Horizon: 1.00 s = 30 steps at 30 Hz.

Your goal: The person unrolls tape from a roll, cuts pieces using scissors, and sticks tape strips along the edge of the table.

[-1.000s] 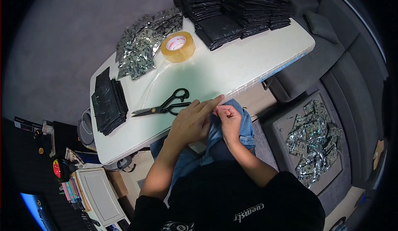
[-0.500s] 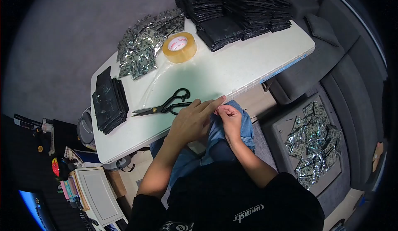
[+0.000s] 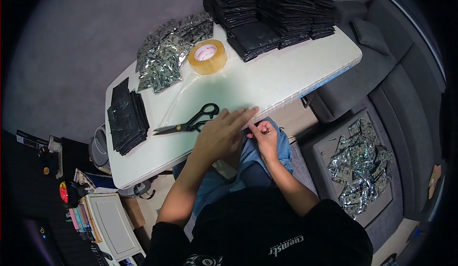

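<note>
My left hand (image 3: 220, 133) reaches over the near edge of the white table (image 3: 267, 82), palm down with its fingers stretched out and slightly blurred. Its fingertips are by clear strips along that edge. Just right of it and below the edge, my right hand (image 3: 264, 136) has thumb and fingers pinched together; anything between them is too small to make out. Black-handled scissors (image 3: 190, 124) lie beside my left hand, blades pointing left. Farther back, a roll of clear yellowish tape (image 3: 217, 64) rests flat.
Shiny patterned packets (image 3: 162, 65) lie at the table's back left, a small stack of black packets (image 3: 126, 123) at its left end, tall black stacks (image 3: 286, 15) at the back. More patterned packets (image 3: 362, 161) lie on a grey ottoman, near a sofa (image 3: 405, 104).
The fingers of my left hand have shifted slightly along the table edge. My right hand has moved a little down, away from them. The screen at the lower left has gone dark.
</note>
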Motion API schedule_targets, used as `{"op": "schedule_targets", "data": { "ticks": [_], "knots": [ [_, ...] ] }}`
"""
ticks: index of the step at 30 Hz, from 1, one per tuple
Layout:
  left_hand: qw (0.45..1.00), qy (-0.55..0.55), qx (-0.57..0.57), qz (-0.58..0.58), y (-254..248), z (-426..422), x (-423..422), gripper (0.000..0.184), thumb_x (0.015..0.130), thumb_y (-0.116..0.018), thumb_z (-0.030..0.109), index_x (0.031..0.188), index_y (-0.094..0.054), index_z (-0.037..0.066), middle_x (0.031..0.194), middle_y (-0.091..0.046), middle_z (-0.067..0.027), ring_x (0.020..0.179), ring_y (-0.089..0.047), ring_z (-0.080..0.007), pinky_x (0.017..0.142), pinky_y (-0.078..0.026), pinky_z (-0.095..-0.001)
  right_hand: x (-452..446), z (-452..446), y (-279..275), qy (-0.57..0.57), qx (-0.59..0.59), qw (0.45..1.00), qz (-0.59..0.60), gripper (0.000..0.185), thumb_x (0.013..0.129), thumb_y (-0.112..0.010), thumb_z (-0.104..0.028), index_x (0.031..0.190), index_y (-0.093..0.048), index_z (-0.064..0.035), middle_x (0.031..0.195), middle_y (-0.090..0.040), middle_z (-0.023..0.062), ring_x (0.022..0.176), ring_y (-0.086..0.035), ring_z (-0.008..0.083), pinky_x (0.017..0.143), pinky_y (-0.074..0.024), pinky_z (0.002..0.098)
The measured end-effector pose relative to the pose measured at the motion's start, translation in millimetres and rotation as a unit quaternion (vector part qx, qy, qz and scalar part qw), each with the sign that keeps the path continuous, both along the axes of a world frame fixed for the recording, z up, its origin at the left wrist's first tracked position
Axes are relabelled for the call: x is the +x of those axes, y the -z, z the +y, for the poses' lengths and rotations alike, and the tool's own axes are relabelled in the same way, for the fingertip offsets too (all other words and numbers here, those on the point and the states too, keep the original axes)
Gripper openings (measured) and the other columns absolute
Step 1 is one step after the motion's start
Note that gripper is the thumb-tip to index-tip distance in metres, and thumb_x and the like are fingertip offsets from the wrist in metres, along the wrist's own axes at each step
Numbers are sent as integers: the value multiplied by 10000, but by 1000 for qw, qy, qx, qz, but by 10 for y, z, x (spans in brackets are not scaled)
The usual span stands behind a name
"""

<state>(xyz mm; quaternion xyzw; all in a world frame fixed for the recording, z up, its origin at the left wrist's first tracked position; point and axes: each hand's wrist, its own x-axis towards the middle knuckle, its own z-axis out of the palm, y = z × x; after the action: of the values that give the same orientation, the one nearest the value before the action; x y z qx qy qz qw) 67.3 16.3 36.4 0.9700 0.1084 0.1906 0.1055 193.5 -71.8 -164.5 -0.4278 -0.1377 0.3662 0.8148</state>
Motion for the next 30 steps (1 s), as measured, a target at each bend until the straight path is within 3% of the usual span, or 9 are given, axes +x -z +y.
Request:
{"op": "schedule_targets", "data": {
  "ticks": [2, 5, 8, 9, 13, 19, 21, 24, 30],
  "knots": [
    [996, -13, 12, -84, -84, 73, -11, 800, 805, -764, -16, 1557, -569, 174, 1215, -745, -98, 852, -624, -288, 750, -565, -402, 0, -3, 21, 1, -3, 1000, -1, 282, 965, -831, -30, 893, -563, -79, 763, -603, -23, 652, -636, 75, 642, -607, 272],
    [991, -43, -23, -126, -214, 246, -127, 761, 802, -752, -47, 1528, -586, 110, 1338, -721, -108, 825, -608, -222, 697, -548, -334, -24, -2, 15, 0, -14, 1000, -8, 284, 969, -837, -63, 879, -568, -86, 749, -590, -28, 621, -615, 70, 606, -577, 258],
    [969, -45, -183, -161, -244, 149, -246, 732, 833, -731, -50, 1537, -572, 74, 1344, -716, -96, 801, -579, -139, 627, -504, -255, -22, -38, 30, -14, -34, 999, -33, 289, 976, -838, -90, 866, -570, -89, 732, -588, -30, 598, -595, 61, 573, -526, 237],
    [943, -62, -280, -168, -241, 51, -285, 683, 882, -717, -1, 1543, -571, 89, 1188, -708, -76, 819, -549, -130, 707, -516, -261, -28, -67, 42, -22, -44, 998, -50, 290, 978, -837, -94, 863, -571, -89, 727, -588, -30, 594, -590, 57, 564, -507, 230],
    [786, 12, -581, -211, 15, -64, -503, 682, 977, -710, 147, 1604, -481, 9, 1057, -645, -56, 780, -563, -80, 582, -467, -214, -107, -223, -141, -68, -55, 989, -120, 264, 985, -820, -79, 868, -584, -75, 722, -617, -23, 591, -573, 40, 549, -456, 215],
    [662, 71, -709, -231, 268, -180, -595, 679, 1012, -671, 202, 1622, -449, 0, 987, -624, -53, 714, -561, -67, 585, -458, -202, -263, -359, -1011, -106, 70, 990, -63, 126, 1023, -733, -21, 1127, -669, 13, 928, -736, 61, 777, -703, 105, 691, -572, 245],
    [660, 84, -715, -218, 305, -203, -593, 679, 1012, -673, 193, 1625, -449, 5, 985, -624, -51, 692, -550, -65, 579, -447, -202, -292, -319, -1244, -103, 90, 990, -14, 196, 1043, -694, -18, 1232, -674, 29, 1009, -767, 99, 848, -742, 141, 751, -603, 271],
    [665, 92, -711, -211, 373, -221, -577, 668, 1015, -668, 181, 1625, -456, 14, 978, -622, -47, 667, -533, -58, 570, -421, -198, -320, -229, -1180, -93, 93, 991, -30, 227, 1045, -689, -10, 1268, -685, 27, 1053, -782, 112, 902, -760, 156, 794, -626, 283],
    [737, 41, -654, -167, 379, -278, -617, 639, 1013, -685, 162, 1607, -494, 26, 950, -601, -25, 698, -535, -54, 585, -419, -197, -318, -239, -982, -98, 77, 992, -34, 123, 1030, -740, -24, 1136, -733, 39, 992, -793, 100, 898, -763, 137, 819, -634, 274]
  ]
}}
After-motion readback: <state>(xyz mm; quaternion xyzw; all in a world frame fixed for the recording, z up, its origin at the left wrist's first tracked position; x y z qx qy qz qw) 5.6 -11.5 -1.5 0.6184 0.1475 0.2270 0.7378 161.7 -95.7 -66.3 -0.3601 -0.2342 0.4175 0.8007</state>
